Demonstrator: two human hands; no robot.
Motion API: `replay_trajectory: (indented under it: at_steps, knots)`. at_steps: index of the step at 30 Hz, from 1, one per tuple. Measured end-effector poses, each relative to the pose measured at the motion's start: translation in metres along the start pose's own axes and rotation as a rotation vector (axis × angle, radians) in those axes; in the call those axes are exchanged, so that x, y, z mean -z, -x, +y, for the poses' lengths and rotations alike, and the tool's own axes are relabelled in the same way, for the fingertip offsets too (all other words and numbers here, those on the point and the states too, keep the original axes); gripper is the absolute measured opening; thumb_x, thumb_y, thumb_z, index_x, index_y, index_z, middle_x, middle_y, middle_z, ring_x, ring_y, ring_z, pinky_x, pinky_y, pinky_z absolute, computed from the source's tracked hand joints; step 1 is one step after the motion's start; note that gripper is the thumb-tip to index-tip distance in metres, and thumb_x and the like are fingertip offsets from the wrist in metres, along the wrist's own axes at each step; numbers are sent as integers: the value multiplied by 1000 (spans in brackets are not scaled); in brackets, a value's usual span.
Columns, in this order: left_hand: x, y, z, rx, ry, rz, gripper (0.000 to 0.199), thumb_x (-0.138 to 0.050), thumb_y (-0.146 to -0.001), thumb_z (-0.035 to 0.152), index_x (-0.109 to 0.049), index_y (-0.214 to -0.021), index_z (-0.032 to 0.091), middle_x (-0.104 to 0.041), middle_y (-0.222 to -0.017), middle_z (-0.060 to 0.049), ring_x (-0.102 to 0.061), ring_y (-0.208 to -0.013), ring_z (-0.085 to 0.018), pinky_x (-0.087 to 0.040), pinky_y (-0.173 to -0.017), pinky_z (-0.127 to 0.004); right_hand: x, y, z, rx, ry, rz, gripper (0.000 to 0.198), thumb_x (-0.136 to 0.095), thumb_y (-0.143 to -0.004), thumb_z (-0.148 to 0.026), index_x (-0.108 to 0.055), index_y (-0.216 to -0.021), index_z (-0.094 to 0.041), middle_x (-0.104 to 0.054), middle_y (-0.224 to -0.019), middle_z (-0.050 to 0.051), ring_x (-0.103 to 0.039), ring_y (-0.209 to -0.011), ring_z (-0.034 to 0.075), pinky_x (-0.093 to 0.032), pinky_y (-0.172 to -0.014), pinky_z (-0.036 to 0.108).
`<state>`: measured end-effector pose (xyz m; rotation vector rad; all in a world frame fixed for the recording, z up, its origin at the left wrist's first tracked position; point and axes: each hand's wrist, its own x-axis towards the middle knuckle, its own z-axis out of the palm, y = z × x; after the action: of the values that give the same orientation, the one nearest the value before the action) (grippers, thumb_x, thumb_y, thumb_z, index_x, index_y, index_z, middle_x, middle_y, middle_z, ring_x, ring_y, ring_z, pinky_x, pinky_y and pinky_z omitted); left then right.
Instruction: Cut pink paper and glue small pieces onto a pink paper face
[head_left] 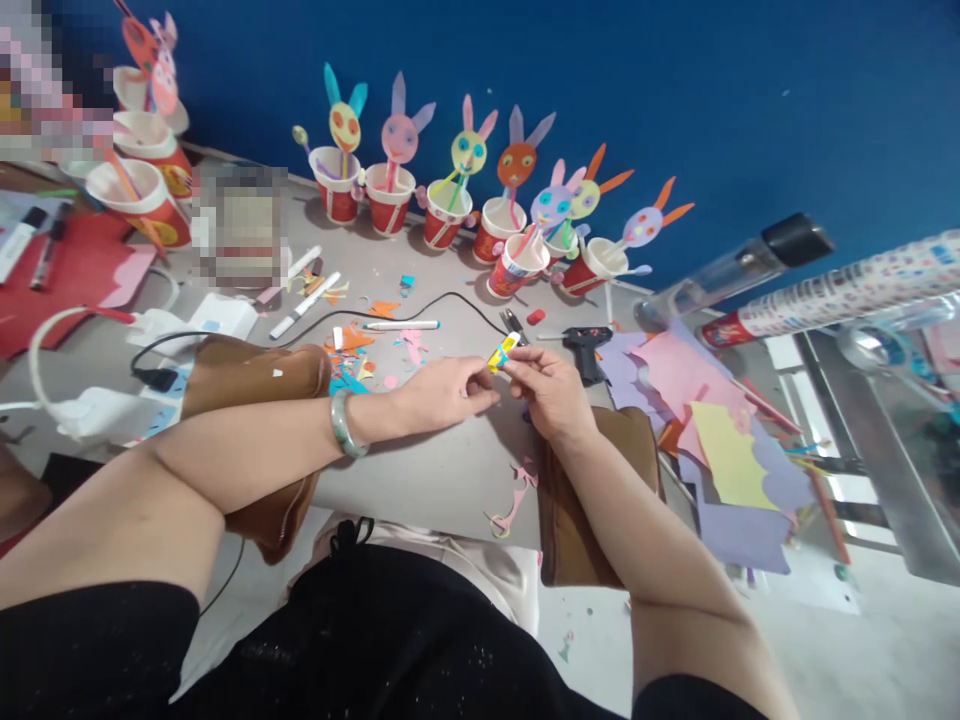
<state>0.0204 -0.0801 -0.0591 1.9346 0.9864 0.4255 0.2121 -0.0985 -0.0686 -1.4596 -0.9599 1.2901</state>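
My right hand (pixel 555 395) pinches a small yellow, blue and white piece (pixel 502 353) between thumb and fingers; it looks like a little packet or tube, too small to tell which. Close to its lower left end, my left hand (pixel 442 393) rests low over the table with fingers curled in. Whatever those fingers hold, if anything, is hidden. A black glue gun (pixel 589 350) lies just beyond my right hand. Coloured paper scraps (pixel 351 345) and a white marker (pixel 401 325) lie beyond my left hand. A pink paper offcut (pixel 517 495) is near the table's front edge.
Red paper cups (pixel 442 225) with paper rabbit heads line the blue wall (pixel 675 80). Brown pads (pixel 247 385) lie under both forearms. A power strip (pixel 161 405) with cables is at left. Coloured paper sheets (pixel 724 455) and a clear tube (pixel 712 275) are at right.
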Motion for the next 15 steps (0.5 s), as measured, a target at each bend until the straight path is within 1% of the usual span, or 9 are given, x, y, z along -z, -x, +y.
replay_trajectory:
  at_steps: [2, 4, 8, 11, 15]
  knots:
    - [-2, -6, -6, 54, 177, 41, 16, -71, -93, 30, -69, -96, 14, -74, -87, -2, -66, -78, -13, -51, -72, -27, -2, 2, 1, -7, -28, -4, 48, -96, -53, -44, -67, -84, -22, -63, -61, -7, -51, -48, 8, -44, -50, 25]
    - [-3, -9, -9, 83, 277, 82, 16, -73, -91, 30, -68, -95, 15, -72, -87, -1, -64, -77, -11, -51, -70, -26, -3, 4, 1, -2, -39, -18, 45, -96, -56, -43, -68, -85, -22, -61, -59, -8, -51, -48, 8, -44, -51, 25]
    - [-4, -11, -12, 75, 329, 139, 12, -73, -90, 26, -66, -91, 16, -69, -83, 1, -60, -74, -10, -49, -69, -25, -5, 8, 3, -6, -37, -50, 44, -96, -56, -44, -70, -84, -22, -62, -60, -7, -53, -47, 9, -45, -50, 26]
    - [-5, -12, -13, 65, 360, 147, 11, -71, -89, 25, -65, -87, 16, -66, -77, 2, -58, -71, -10, -46, -66, -24, -5, 7, 5, -8, -43, -77, 46, -97, -56, -45, -69, -83, -22, -65, -62, -6, -54, -47, 9, -46, -49, 26]
    - [-4, -12, -13, 59, 394, 155, 10, -67, -89, 24, -64, -85, 16, -66, -77, 2, -60, -73, -11, -47, -66, -24, -3, 4, 11, -12, -37, -106, 46, -98, -55, -46, -68, -81, -22, -68, -65, -5, -55, -48, 9, -48, -49, 27]
